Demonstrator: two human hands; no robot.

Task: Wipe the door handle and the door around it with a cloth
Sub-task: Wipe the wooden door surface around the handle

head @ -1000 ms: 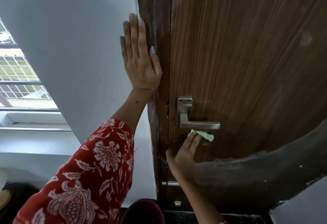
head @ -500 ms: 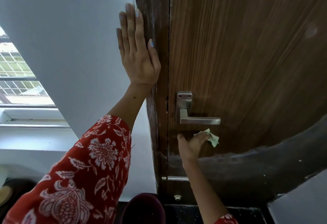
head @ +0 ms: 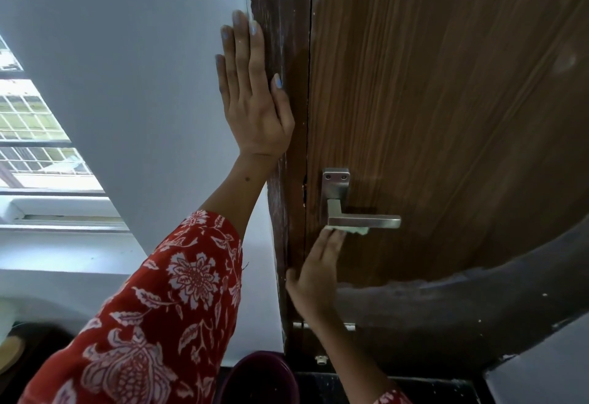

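While left hand braces flat, right hand seemingly presses cloth.

No legible text, label, brand, number or sign appears on the door, its handle or the wall.

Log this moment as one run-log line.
left hand: flat on wall by door frame | right hand: pressing cloth under door handle | door: shut

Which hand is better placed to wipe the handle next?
The right hand: it holds the cloth just under the handle. The left hand lies flat by the door frame, without cloth.
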